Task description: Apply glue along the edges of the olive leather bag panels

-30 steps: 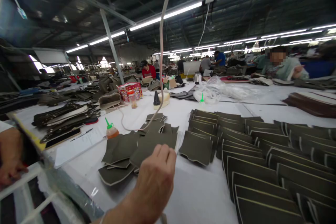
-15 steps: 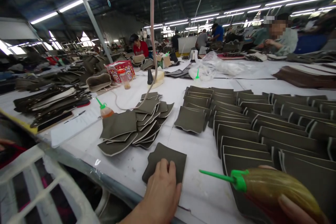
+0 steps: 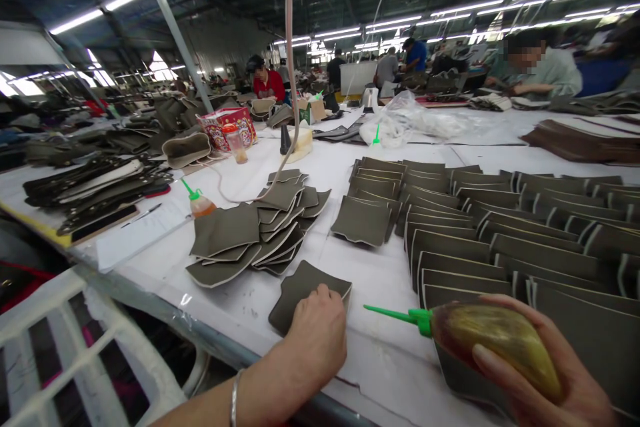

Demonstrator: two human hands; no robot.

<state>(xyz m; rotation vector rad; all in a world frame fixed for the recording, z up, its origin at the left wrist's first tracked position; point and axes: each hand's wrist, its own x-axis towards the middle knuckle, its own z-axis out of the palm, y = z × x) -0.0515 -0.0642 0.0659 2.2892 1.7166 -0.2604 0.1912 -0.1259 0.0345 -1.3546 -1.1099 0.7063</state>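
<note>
While the right hand (image 3: 565,363) grips a bottle (image 3: 493,333), the left hand (image 3: 320,327) is set on a panel (image 3: 301,285) with its fingers curled; their tips are hidden, so I cannot tell whether they pinch it. The panel lies on the white worktop (image 3: 377,280), near its front edge and just in front of a pile (image 3: 225,232) of similar pieces. It is dark olive-grey, matt and plain, roughly square with an uneven left side, and a thin pale edge shows at its right. The bottle is rounded, streaky amber-brown and glossy, tipped almost level, its thin green nozzle (image 3: 393,313) pointing left towards the panel, apart from it. Overlapping rows (image 3: 450,247) of pale-edged pieces cover the right of the worktop.
</note>
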